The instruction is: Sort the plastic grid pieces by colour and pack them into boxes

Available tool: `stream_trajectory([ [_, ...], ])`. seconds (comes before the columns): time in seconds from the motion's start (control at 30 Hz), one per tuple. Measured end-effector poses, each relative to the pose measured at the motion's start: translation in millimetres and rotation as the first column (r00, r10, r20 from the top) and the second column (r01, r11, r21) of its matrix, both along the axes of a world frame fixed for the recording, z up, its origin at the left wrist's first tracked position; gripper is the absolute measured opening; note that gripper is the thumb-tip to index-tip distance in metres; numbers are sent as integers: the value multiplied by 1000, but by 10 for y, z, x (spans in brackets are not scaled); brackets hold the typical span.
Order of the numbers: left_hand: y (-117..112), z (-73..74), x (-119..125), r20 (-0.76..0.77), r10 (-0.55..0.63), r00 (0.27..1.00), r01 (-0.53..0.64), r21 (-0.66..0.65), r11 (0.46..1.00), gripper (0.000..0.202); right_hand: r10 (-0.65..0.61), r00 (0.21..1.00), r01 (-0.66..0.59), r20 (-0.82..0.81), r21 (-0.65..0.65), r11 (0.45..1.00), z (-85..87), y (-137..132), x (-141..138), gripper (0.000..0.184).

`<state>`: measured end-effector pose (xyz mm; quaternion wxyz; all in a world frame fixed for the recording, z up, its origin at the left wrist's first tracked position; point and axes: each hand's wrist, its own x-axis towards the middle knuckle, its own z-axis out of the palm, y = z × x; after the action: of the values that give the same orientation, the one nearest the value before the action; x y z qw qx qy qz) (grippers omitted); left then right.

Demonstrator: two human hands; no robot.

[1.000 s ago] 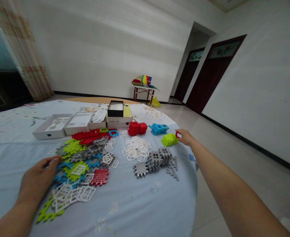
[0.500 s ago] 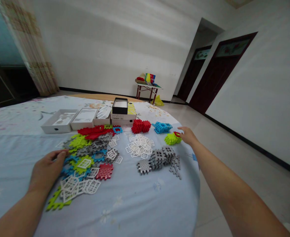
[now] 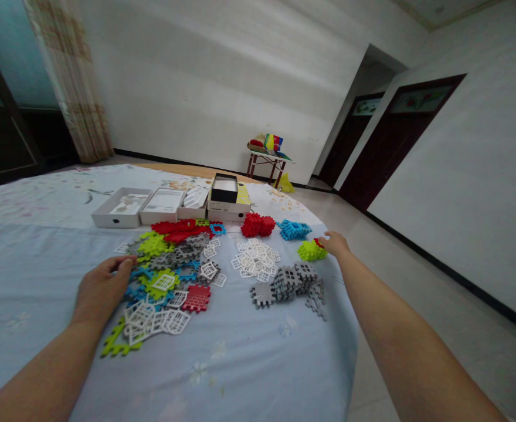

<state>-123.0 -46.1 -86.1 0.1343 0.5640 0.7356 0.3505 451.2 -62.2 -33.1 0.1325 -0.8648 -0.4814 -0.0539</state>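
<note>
My right hand (image 3: 337, 244) reaches to the table's right edge, its fingertips closed on a small red interlocking piece (image 3: 318, 241) just over a pile of lime green pieces (image 3: 311, 252). My left hand (image 3: 102, 288) rests at the left side of a mixed heap, thumb and fingers drawn together; what they grip, if anything, is hidden. That heap has grey interlocking tiles (image 3: 181, 252), white lattice window pieces (image 3: 176, 321), a red brick-pattern tile (image 3: 197, 298) and a lime green triangular frame (image 3: 119, 343).
Sorted piles stand right of the heap: red gear-edged pieces (image 3: 257, 225), blue pieces (image 3: 294, 230), white window pieces (image 3: 255, 259) and grey tiles (image 3: 289, 283). Open white boxes (image 3: 117, 218) and a small black box (image 3: 224, 189) line the back. The tablecloth (image 3: 249, 363) is pale blue.
The camera view has shifted slightly, so the table's things sit further right in the picture. My right hand stays at the lime green pile with the red piece, its index finger now less outstretched.
</note>
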Motion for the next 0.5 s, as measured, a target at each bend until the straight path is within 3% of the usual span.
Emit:
stream_trajectory([
  [0.13,24,-3,5,-7,-5,1000,5,-37,999,38,-109,992,105,-68,-67,992,-99,34,94,59],
  [0.27,23,1,12,11,-6,1000,7,-50,999,38,-124,986,114,-109,-91,989,-145,60,114,54],
  [0.5,13,19,22,8,4,1000,-4,-73,997,40,-118,987,122,-111,35,992,-18,23,-10,51],
])
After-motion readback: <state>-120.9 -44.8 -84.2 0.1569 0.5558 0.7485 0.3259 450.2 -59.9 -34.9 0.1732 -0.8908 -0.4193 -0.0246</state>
